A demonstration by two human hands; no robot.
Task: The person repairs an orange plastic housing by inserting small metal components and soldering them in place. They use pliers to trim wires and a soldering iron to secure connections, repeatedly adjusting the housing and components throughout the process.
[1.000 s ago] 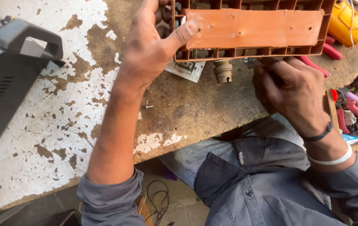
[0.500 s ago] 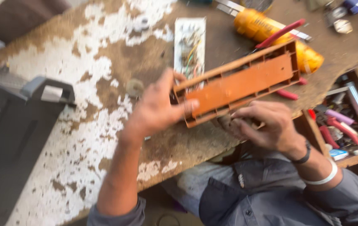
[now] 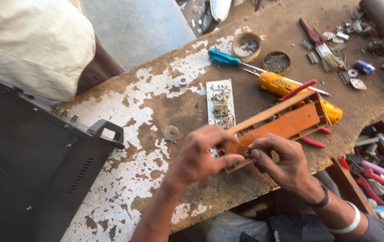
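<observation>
Orange plastic casing (image 3: 286, 123): judged light, stiff, thin-walled, likely brittle. Left hand (image 3: 201, 157) grips its near end; right hand (image 3: 281, 163) pinches the same end's edge.

Worn bench (image 3: 133, 148), white paint flaking; on it circuit board (image 3: 220, 104), blue screwdriver (image 3: 224, 57), perhaps washers.

Both hands (image 3: 246, 159) close together, pinching

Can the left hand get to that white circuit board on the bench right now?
Probably yes: the circuit board lies bare just beyond the left hand, but that hand grips the orange casing.
</observation>
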